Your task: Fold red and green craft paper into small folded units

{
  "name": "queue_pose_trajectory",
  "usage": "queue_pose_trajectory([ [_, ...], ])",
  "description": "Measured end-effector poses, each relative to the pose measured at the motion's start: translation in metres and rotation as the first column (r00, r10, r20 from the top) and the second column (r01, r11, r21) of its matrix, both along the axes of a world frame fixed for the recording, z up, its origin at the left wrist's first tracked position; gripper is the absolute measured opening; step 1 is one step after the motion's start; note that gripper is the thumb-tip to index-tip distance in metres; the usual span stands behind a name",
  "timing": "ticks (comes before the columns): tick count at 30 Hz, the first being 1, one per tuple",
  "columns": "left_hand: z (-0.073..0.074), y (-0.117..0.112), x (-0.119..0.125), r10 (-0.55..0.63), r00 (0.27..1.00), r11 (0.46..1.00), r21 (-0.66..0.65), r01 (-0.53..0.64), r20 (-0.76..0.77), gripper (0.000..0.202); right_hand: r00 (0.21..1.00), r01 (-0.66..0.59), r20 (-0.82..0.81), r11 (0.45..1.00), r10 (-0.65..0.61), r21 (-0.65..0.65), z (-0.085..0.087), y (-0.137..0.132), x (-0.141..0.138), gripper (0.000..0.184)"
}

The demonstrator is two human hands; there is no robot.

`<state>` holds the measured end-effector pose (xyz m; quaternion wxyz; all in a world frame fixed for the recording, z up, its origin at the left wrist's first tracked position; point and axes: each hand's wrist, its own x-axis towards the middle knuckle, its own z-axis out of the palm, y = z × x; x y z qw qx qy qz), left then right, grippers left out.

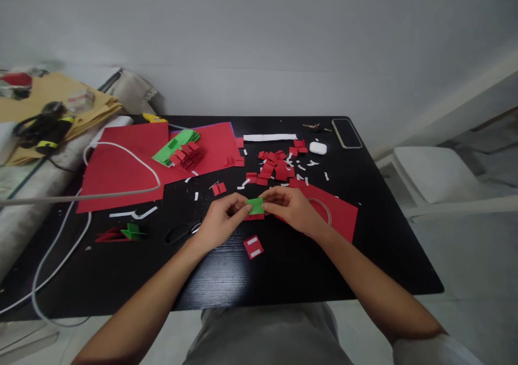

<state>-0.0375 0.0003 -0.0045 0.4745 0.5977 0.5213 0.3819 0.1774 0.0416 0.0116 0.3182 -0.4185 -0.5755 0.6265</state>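
A small folded green paper piece (pixel 256 205) is pinched between my left hand (pixel 220 222) and my right hand (pixel 289 207), just above the black table (pixel 283 278). A red paper piece (pixel 254 217) peeks out right under it. In front of my hands lies a red square with two white strips (pixel 253 247). Black scissors (pixel 182 231) rest beside my left wrist. Many small red folded pieces (pixel 275 165) and white scraps are scattered beyond my hands.
Large red sheets (pixel 121 165) lie at the left with a stack of green and red folded pieces (pixel 180 149) on them. A white cable (pixel 60 246) loops over the left side. A phone (pixel 346 133), an earbud case (pixel 318 148), and a white strip (pixel 269 137) sit at the back.
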Motion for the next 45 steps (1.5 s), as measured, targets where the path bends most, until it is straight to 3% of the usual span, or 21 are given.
queue_pose_trajectory([
  [8,0.004,0.003,-0.002,-0.057,0.995,0.993,-0.094,0.065,0.083,0.028,1.0,-0.001,-0.002,1.0,0.001,-0.028,-0.008,0.003,0.006,0.025],
  [16,0.006,0.006,-0.002,0.05,0.985,0.993,-0.117,-0.031,0.166,0.021,0.999,0.042,0.022,0.968,-0.048,0.247,-0.012,-0.004,0.007,0.021],
  [19,0.008,0.007,-0.004,0.035,0.979,0.992,-0.126,-0.01,0.199,0.019,0.994,0.057,0.06,0.89,-0.094,0.452,-0.012,-0.009,0.004,0.015],
  [23,0.011,0.008,-0.008,0.021,0.973,0.983,-0.185,0.022,0.229,0.019,0.98,0.05,0.101,0.707,-0.171,0.705,-0.013,-0.015,0.001,0.012],
  [25,0.012,0.009,-0.011,0.028,0.974,0.979,-0.203,0.018,0.224,0.02,0.979,0.029,0.109,0.648,-0.171,0.761,-0.013,-0.016,0.0,0.014],
  [27,0.012,0.011,-0.015,0.044,0.976,0.978,-0.209,0.001,0.212,0.021,0.983,0.016,0.104,0.633,-0.152,0.774,-0.013,-0.016,0.001,0.017],
  [30,0.011,0.014,-0.018,0.054,0.984,0.975,-0.221,-0.017,0.167,0.023,0.99,0.006,0.086,0.652,-0.11,0.759,-0.013,-0.015,0.001,0.017],
  [34,0.011,0.014,-0.017,-0.056,0.981,0.94,-0.322,0.116,0.188,0.029,0.997,0.007,0.041,0.635,-0.061,0.772,-0.015,-0.015,0.001,0.019],
  [37,0.012,0.01,-0.014,-0.1,0.947,0.849,-0.471,0.241,0.305,0.031,0.998,0.011,0.023,0.576,-0.052,0.817,-0.017,-0.016,0.002,0.026],
  [40,0.013,0.006,-0.012,-0.037,0.926,0.766,-0.584,0.269,0.377,0.033,0.997,0.014,0.026,0.485,-0.076,0.874,-0.018,-0.018,0.003,0.037],
  [45,0.013,0.005,-0.01,0.104,0.893,0.73,-0.644,0.23,0.437,0.032,0.991,-0.02,0.067,0.367,-0.117,0.93,-0.021,-0.018,0.007,0.053],
])
